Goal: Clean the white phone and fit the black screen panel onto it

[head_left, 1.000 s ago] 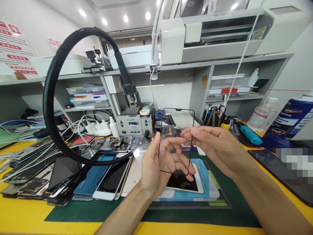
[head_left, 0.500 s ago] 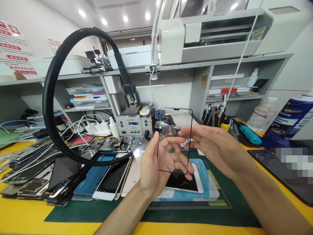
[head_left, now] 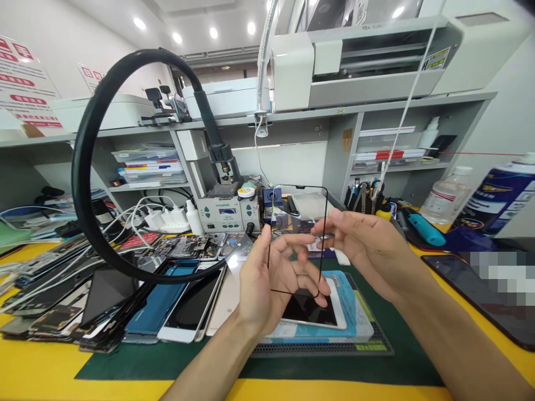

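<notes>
A: ok so what's the person got in hand rn?

B: thin black-edged frame (head_left: 323, 228), held up abt upright in front of the shelf, well above the table (head_left: 267, 391). can't tell if there's clear glass in it tbh, u see straight thru.

A: which hand has it?

B: left hand (head_left: 261, 287). fingers are clamped on the frame by its sides: thumb at the L edge, the lower fingers bent round to the bottom R corner, the rest curled behind it.

A: and the R one?

B: right hand (head_left: 368, 245) is up at the frame's R edge, fingers loosely bent, tips overlapping that edge in view. can't tell if they pinch it or are just v close, sry.

A: what's under it all?

B: white-bordered device (head_left: 312, 311) w/ a dark screen, lying on a blue & white pack (head_left: 357, 314), which is over the green mat (head_left: 288, 367). L of that there's a gold phone (head_left: 228, 309), then a white phone (head_left: 190, 309), then a blue phone (head_left: 152, 309), all side by side.

A: anything behind, btw?

B: yep, grey control box (head_left: 223, 214) w/ a small display, plus a big black hose (head_left: 86, 139) looping on the L.
</notes>
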A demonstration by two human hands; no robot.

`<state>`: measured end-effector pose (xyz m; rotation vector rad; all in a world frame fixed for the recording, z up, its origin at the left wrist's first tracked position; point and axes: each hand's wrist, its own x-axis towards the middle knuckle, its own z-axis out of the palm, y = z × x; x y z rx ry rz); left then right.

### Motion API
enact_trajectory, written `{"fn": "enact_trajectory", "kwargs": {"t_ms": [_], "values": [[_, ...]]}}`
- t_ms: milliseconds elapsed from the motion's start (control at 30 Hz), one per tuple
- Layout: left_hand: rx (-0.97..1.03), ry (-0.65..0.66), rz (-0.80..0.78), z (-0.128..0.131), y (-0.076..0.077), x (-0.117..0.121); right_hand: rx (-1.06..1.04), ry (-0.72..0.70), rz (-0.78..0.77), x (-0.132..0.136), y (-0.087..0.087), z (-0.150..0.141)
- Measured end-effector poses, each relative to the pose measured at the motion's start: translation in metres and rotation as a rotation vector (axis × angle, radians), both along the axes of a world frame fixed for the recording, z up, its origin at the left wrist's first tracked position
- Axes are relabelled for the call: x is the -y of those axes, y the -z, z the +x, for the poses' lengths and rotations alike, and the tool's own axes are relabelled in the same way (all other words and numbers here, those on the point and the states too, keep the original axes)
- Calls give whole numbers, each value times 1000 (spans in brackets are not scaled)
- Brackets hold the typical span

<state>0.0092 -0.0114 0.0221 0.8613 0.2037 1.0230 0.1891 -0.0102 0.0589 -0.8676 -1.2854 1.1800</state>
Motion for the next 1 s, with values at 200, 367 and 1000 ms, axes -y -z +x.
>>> {"fn": "enact_trajectory", "kwargs": {"t_ms": [200, 367, 1000], "values": [[-14, -12, 5, 1, -1, 1, 211, 197, 104, 5, 2, -9], [-17, -33, 1, 4, 0, -1, 310, 263, 144, 11, -4, -12], [2, -16, -6, 0, 0, -1, 204, 158, 231, 8, 6, -2]]}}
